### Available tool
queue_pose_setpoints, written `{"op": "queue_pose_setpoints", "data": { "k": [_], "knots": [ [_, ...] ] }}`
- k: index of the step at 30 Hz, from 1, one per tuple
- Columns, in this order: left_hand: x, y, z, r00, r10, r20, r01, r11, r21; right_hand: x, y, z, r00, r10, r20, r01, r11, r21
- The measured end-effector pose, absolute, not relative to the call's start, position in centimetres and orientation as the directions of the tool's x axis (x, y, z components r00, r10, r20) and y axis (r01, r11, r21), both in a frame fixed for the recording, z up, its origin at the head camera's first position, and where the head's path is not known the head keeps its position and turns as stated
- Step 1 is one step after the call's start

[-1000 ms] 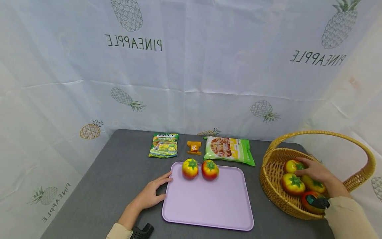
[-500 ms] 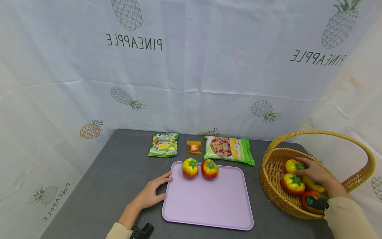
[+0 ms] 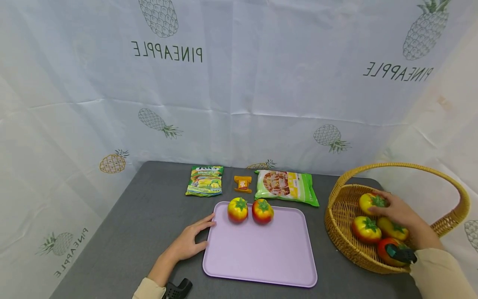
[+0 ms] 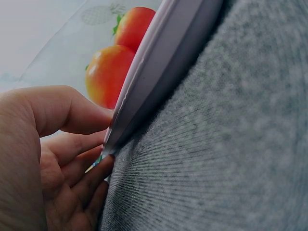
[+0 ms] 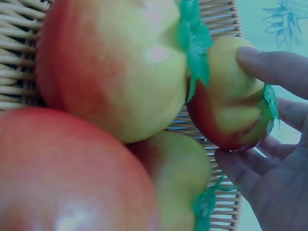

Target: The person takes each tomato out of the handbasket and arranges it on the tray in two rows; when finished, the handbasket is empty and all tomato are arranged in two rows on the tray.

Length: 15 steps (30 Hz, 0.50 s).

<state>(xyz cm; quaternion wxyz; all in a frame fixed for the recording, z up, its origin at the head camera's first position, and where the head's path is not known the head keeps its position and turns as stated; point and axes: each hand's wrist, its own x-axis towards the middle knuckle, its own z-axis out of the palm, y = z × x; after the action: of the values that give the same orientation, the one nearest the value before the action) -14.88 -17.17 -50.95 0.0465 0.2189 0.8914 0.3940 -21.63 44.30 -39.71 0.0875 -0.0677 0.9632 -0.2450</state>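
In the basket, my right hand grips a red-and-yellow tomato with a green calyx. The right wrist view shows the thumb on one side of this tomato and the fingers at the other. Several more tomatoes lie beside it in the wicker basket. My left hand rests at the left edge of the lilac tray, fingers extended and fingertips on the rim. Two tomatoes sit side by side near the tray's far edge.
Behind the tray lie a green candy bag, a small orange packet and a green-and-white snack bag. The basket's tall handle arches over its opening. A pineapple-print cloth hangs behind the grey table.
My right hand has taken hold of the far tomato and shifted it slightly up and to the right within the basket. The left hand and tray have stayed put.
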Motion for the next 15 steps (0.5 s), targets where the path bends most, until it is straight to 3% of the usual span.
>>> {"op": "queue_pose_setpoints", "data": {
  "k": [8, 15],
  "knots": [
    [-14.9, -17.3, -51.0, -0.894, 0.434, 0.111, 0.376, 0.593, 0.712, -21.4, 43.8, -38.7, -0.969, -0.244, -0.031, -0.198, 0.849, -0.490],
    [-14.9, -17.3, -51.1, -0.885, 0.443, 0.144, 0.409, 0.590, 0.697, -20.3, 42.9, -37.7, -0.972, -0.235, -0.007, -0.198, 0.831, -0.519]
  ]
}}
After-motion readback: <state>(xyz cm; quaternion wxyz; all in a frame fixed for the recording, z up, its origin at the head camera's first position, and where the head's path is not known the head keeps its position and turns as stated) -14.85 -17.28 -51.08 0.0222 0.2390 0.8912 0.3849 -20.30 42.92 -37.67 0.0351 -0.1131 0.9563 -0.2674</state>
